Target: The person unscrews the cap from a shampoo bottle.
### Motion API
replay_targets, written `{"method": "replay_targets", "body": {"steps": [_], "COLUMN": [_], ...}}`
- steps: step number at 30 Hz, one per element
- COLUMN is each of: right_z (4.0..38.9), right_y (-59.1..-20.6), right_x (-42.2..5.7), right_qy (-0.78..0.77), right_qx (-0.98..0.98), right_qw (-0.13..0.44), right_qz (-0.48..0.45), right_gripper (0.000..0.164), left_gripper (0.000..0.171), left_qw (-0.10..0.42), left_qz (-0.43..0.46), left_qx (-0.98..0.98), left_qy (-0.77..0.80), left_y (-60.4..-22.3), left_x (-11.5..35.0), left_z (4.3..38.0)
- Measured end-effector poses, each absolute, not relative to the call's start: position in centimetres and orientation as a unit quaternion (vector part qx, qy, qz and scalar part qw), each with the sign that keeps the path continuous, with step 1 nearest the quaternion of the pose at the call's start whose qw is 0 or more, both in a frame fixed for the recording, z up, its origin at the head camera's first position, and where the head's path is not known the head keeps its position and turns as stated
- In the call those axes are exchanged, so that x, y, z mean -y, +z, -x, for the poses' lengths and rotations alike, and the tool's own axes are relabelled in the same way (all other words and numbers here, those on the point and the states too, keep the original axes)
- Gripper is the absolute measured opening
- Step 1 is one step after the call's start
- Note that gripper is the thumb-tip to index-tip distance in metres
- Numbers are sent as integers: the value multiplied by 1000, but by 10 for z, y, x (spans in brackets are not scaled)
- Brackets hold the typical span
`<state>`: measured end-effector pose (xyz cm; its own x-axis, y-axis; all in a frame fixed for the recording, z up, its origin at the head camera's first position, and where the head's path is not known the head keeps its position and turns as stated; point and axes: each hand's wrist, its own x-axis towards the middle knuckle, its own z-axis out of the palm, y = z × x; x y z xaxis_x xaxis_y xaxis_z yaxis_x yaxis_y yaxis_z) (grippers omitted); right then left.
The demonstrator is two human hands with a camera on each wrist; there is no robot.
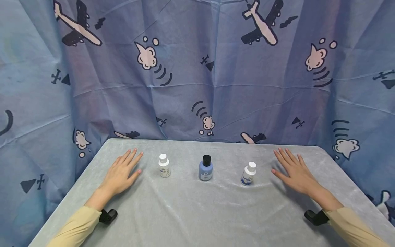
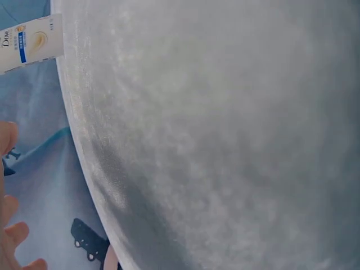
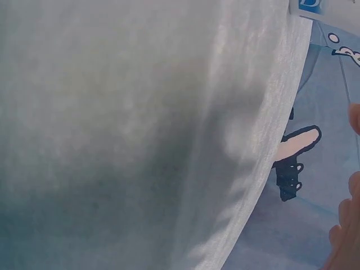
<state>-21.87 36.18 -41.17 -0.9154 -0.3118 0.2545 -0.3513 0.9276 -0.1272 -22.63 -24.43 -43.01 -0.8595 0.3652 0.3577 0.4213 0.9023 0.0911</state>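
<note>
Three small bottles stand in a loose row on the table. On the left is a white bottle [image 1: 165,168] with a white cap; in the left wrist view its pale label [image 2: 38,44] reads "Dove". A blue bottle [image 1: 205,171] with a black cap stands in the middle. To the right is another white bottle [image 1: 248,176], white-capped with a dark blue patch low on its label. My left hand [image 1: 121,174] is spread palm down beside the left bottle, apart from it. My right hand [image 1: 294,174], fingers straight, is nearest the right bottle without touching it.
A pale grey cloth covers the table [image 1: 197,212], whose far corners are rounded. Behind it hangs a blue curtain [image 1: 185,68] printed with aeroplanes and clouds. Black wrist mounts [image 1: 108,216] sit at both yellow sleeves [image 1: 75,226].
</note>
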Motion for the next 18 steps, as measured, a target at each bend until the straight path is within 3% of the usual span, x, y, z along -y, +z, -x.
{"method": "replay_targets", "body": {"steps": [18], "right_z": [211], "right_y": [-408], "right_x": [-340], "right_qy": [79], "right_qx": [954], "right_qw": [202], "right_qz": [-207], "right_gripper": [65], "left_gripper": [52], "left_qw": [184], "left_qz": [204], "left_qx": [955], "left_qy": [-113], "left_y": [-428], "left_x": [225], "left_z": [210]}}
